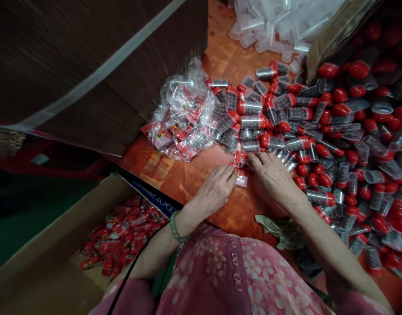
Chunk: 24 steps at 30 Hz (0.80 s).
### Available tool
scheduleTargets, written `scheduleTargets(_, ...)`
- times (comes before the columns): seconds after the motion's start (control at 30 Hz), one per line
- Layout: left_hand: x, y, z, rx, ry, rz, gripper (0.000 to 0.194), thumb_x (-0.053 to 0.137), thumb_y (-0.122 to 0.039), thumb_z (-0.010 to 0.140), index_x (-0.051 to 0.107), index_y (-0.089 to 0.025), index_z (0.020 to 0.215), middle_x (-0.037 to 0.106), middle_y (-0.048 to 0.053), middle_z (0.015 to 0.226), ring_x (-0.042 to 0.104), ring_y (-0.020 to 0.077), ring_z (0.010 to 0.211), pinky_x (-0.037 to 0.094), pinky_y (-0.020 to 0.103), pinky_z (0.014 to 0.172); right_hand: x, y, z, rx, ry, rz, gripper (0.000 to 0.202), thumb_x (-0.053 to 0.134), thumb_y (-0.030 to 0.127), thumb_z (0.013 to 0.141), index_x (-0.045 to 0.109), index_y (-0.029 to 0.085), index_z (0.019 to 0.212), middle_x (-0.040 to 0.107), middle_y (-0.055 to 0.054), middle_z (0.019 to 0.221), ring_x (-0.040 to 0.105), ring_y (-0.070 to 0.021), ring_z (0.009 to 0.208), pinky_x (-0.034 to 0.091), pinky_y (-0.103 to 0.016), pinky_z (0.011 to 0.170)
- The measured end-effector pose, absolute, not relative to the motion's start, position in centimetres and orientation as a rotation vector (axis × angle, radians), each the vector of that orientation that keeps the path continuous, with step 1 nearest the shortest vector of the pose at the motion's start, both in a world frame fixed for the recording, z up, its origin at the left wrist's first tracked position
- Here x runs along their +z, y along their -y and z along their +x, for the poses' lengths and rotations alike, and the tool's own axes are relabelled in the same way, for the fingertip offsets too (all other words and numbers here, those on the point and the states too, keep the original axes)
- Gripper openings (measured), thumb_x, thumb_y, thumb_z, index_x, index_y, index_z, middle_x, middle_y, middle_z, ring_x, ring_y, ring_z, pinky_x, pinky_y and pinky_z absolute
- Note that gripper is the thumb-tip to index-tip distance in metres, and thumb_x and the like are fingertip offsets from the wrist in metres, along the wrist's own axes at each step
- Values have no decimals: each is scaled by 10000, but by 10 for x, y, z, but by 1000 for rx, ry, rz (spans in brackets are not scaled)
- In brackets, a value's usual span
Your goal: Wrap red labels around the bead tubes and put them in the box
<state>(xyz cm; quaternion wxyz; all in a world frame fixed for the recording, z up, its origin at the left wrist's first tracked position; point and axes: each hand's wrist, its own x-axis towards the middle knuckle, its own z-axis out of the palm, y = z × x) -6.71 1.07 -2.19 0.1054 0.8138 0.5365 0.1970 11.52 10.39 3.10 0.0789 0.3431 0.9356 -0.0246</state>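
Observation:
A small red printed packet [241,160] lies on the orange-red tabletop between my hands, with a pinkish-white piece [242,180] at its lower end. My left hand [217,189] is closed, its thumb and fingers pinching the packet's left edge. From the other side, my right hand [269,174] has bent fingers closed at the packet's right edge; its thumb is partly hidden. Just beyond the right fingers lie clear tubes with red rounded caps [251,121], filled with small dark balls. A heap of clear-wrapped red packets [184,127] sits beyond my left hand.
A large pile of red-capped tubes [322,151] spreads along the right. Empty clear tubes [273,24] are heaped at the back. A cardboard box [53,245] at lower left holds finished-looking red pieces [125,232]. A brown carton [99,70] stands left; a cloth [281,231] lies near my right forearm.

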Motion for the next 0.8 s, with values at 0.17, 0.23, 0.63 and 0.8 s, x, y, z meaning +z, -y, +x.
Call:
scheduleTargets(0.17, -28, -13, -71, 635, -1486, 2549, 307, 367, -142, 1010, 650, -92, 1118, 682, 160, 1123, 629, 241, 1035, 535, 394, 914, 30, -108, 128, -123, -2758, 1038, 528, 430, 37, 931, 477, 122, 1450, 627, -137, 987, 594, -251, 840, 491, -366, 755)
scheduleTargets(0.23, -30, -13, -73, 662, -1487, 2585, 310, 354, -152, 1019, 660, -118, 1053, 691, 123, 1037, 624, 208, 930, 522, 356, 834, 33, -107, 138, -234, -2827, 1052, 499, 463, 64, 929, 499, 152, 1419, 620, -145, 1078, 616, -251, 893, 510, -357, 758)
scheduleTargets(0.63, -21, -15, -70, 648, -1527, 2666, 272, 387, -95, 982, 658, -68, 995, 676, 131, 924, 555, 219, 807, 497, 340, 734, 32, -70, 185, -850, -3007, 1462, 285, 551, 188, 935, 523, 207, 1218, 641, -76, 1038, 663, -211, 922, 557, -340, 811)
scheduleTargets(0.8, -26, -14, -68, 853, -1529, 2582, 234, 465, -95, 961, 668, -117, 846, 673, 80, 801, 542, 192, 736, 490, 315, 696, 28, -59, 197, -851, -2846, 1485, 239, 509, 219, 997, 563, 202, 1229, 602, -99, 1076, 650, -218, 968, 553, -347, 833)
